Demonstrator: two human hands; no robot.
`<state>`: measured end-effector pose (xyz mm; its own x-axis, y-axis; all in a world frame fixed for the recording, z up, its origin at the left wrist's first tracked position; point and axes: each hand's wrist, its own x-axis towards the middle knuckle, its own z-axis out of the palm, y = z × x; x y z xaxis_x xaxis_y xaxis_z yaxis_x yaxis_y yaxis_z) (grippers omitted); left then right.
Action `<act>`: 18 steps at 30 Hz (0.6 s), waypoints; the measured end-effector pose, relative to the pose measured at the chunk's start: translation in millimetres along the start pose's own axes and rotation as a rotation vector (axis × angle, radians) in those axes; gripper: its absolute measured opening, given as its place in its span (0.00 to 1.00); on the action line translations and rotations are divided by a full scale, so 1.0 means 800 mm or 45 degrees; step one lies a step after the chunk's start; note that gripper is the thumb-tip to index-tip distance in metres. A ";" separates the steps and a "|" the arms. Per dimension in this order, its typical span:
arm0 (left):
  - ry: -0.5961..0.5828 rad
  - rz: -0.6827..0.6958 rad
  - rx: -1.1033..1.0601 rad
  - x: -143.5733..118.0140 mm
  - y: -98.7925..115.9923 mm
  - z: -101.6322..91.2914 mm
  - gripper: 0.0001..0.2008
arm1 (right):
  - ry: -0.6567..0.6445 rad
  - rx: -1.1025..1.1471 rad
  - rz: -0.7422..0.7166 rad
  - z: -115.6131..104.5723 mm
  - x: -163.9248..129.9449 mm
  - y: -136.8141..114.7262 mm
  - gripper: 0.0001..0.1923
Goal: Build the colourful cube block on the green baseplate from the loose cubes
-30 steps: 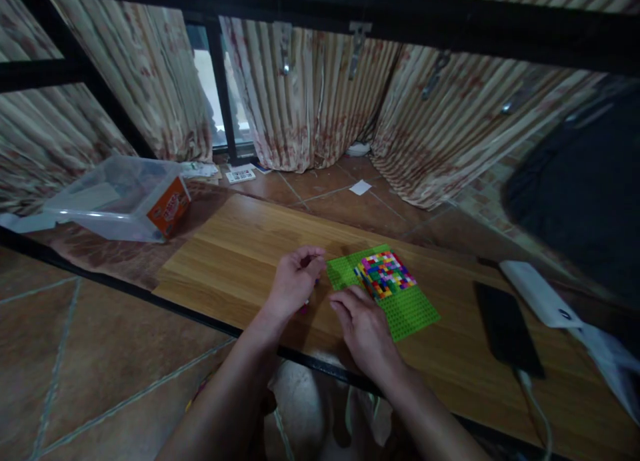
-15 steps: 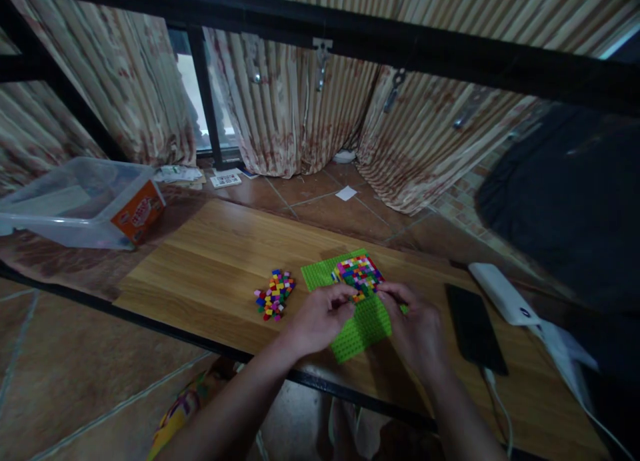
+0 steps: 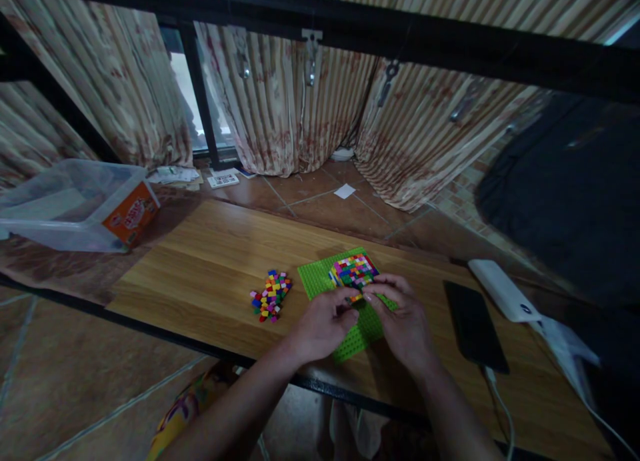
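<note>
A green studded baseplate (image 3: pixel 315 272) lies on the wooden table, turned at an angle. On its far part stands a low block of multicoloured toy bricks (image 3: pixel 353 269). My left hand (image 3: pixel 324 324) is at the block's near left corner, thumb and fingers curled closed. My right hand (image 3: pixel 406 324) reaches in from the right, thumb and forefinger pinched at the block's near edge. The fingertips of both hands nearly meet there. They cover the near side of the block, and whatever is between them is hidden. Left of the baseplate lies a loose heap of small coloured bricks (image 3: pixel 271 296).
On the right of the table (image 3: pixel 200 267) lie a black phone (image 3: pixel 475 326) with a cable and a white power bank (image 3: pixel 503 291). A clear plastic box (image 3: pixel 75 231) with an orange label stands at the left end. A black bar (image 3: pixel 350 34) crosses above.
My right hand has moved left and its fingertips have come closer to my left hand's at the block's near edge. The view has shifted slightly.
</note>
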<state>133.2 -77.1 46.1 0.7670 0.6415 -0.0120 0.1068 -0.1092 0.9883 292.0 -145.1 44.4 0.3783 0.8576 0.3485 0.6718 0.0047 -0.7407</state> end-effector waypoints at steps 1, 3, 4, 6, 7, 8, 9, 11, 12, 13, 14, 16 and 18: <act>-0.014 -0.001 -0.006 0.000 0.000 0.000 0.18 | 0.000 -0.007 -0.004 0.000 0.000 0.001 0.08; -0.034 -0.005 -0.015 0.000 0.000 0.001 0.19 | 0.000 -0.036 -0.003 0.000 0.000 0.004 0.09; -0.033 0.000 -0.017 0.000 0.000 0.001 0.19 | 0.004 -0.050 0.001 0.000 0.000 0.005 0.09; -0.037 0.021 -0.025 -0.001 0.001 0.002 0.20 | 0.018 -0.061 0.009 0.000 0.000 0.008 0.09; -0.043 0.028 -0.031 -0.001 0.001 0.003 0.20 | 0.026 -0.057 0.017 -0.001 0.001 0.010 0.09; -0.051 0.031 -0.037 -0.001 0.001 0.003 0.20 | 0.034 -0.050 0.026 -0.001 0.001 0.010 0.09; -0.057 0.029 -0.040 -0.002 0.002 0.004 0.21 | 0.038 -0.043 0.037 -0.002 0.001 0.011 0.09; -0.056 0.018 -0.028 -0.002 0.003 0.005 0.22 | 0.036 -0.032 0.060 -0.003 0.001 0.011 0.09; -0.047 0.014 -0.008 -0.003 0.004 0.005 0.22 | 0.033 -0.029 0.070 -0.003 0.001 0.010 0.09; -0.036 0.013 0.019 -0.003 0.006 0.006 0.23 | 0.036 -0.023 0.079 -0.003 0.001 0.009 0.09; -0.028 0.014 0.054 -0.004 0.007 0.006 0.23 | 0.042 -0.014 0.090 -0.003 0.001 0.008 0.09; -0.030 0.015 0.129 -0.005 0.010 0.006 0.25 | 0.067 0.006 0.120 -0.001 0.001 0.005 0.09; -0.058 0.022 0.191 -0.007 0.013 0.007 0.26 | 0.095 0.023 0.157 0.001 0.000 0.002 0.09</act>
<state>133.4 -85.8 55.5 0.7971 0.6039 -0.0052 0.1837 -0.2342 0.9547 292.8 -144.2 42.5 0.5041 0.8115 0.2956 0.6058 -0.0883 -0.7907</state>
